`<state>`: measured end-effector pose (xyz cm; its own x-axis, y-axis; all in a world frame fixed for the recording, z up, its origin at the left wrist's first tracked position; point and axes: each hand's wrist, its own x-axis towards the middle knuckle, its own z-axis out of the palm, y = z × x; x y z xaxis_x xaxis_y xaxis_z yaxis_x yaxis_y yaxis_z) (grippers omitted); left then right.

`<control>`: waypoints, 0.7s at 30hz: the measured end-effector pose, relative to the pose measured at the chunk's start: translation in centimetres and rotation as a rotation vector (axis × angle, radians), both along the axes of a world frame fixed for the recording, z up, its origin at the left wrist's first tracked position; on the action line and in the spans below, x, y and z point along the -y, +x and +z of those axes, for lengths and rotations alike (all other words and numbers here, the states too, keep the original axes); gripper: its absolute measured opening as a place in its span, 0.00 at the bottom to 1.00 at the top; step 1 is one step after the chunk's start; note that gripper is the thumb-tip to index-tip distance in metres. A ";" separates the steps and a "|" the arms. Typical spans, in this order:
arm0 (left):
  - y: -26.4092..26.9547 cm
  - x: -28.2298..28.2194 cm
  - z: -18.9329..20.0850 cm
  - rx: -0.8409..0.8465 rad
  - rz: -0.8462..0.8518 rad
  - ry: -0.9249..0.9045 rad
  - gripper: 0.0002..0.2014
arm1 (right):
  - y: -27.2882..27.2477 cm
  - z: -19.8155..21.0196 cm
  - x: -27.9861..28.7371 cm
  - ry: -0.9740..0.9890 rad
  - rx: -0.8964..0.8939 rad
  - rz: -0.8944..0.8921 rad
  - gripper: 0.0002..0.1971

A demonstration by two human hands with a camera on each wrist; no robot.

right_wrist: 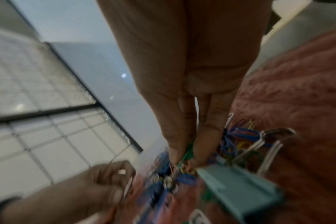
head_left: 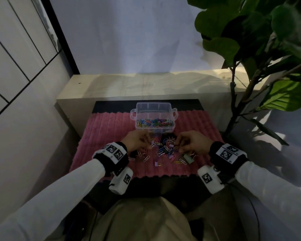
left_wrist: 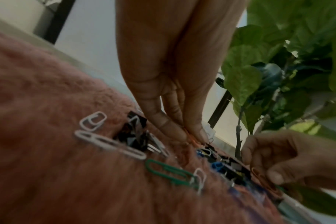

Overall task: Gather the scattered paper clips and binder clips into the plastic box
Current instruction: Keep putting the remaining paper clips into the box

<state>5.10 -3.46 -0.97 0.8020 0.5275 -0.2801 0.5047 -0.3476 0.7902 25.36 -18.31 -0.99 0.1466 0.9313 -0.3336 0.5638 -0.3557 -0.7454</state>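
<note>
A clear plastic box with several coloured paper clips in it stands at the far side of the pink mat. Loose paper clips and binder clips lie scattered between my hands. My left hand reaches down at the pile's left edge; in the left wrist view its thumb and fingers pinch an orange paper clip. My right hand is at the pile's right edge and pinches green and orange paper clips. A mint binder clip lies just beside it.
White paper clips, a green one and a black binder clip lie on the mat near my left hand. A low pale ledge runs behind the box. A leafy plant stands at the right.
</note>
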 end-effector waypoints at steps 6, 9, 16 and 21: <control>-0.9 -1.0 0.7 0.063 0.049 -0.079 0.07 | 1.2 1.4 0.2 0.108 -0.205 -0.141 0.07; -1.3 -1.6 1.7 0.080 0.043 -0.109 0.11 | 1.4 3.0 -1.1 0.182 -0.287 -0.190 0.05; -2.5 -3.1 2.8 0.149 0.117 -0.161 0.07 | 1.0 4.6 -9.4 0.265 -0.265 -0.435 0.03; -1.0 -5.1 3.8 0.077 0.086 -0.014 0.02 | -0.6 4.7 -10.7 0.190 0.305 -0.273 0.11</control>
